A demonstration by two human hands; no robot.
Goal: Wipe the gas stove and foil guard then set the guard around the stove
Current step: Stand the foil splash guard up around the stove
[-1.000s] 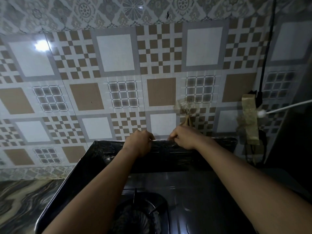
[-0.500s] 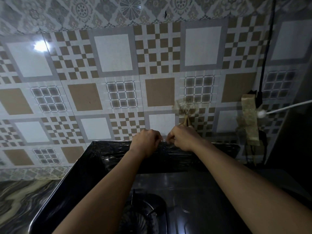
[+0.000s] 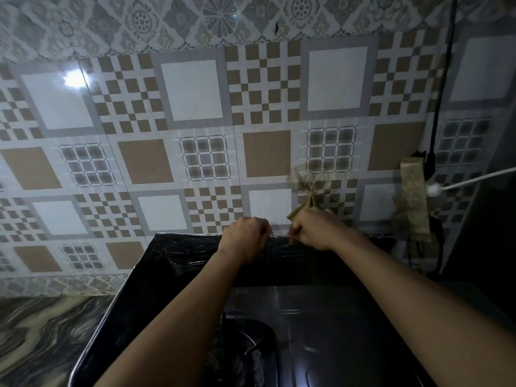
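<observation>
The fingers of the left hand (image 3: 245,238) are curled over the top edge of the dark, crinkled, shiny foil guard (image 3: 156,286), gripping it at the middle of the back panel; the fingers of the right hand (image 3: 315,230) are likewise closed on that same edge, just beside the left hand, the two nearly touching. Both bare forearms reach forward over the black gas stove (image 3: 321,331), whose glossy flat top lies directly below and in front of the guard's back panel. The guard stands upright along the far side of the stove and runs down its left side as a tilted wall. A round black burner (image 3: 240,356) sits in the stove top, partly hidden under the left forearm. Behind the guard rises the brown, white and grey patterned tile wall (image 3: 195,121). To the left of the guard lies the grey veined marble counter (image 3: 47,336). Right of the guard, a black cable (image 3: 441,88) hangs down the wall.
</observation>
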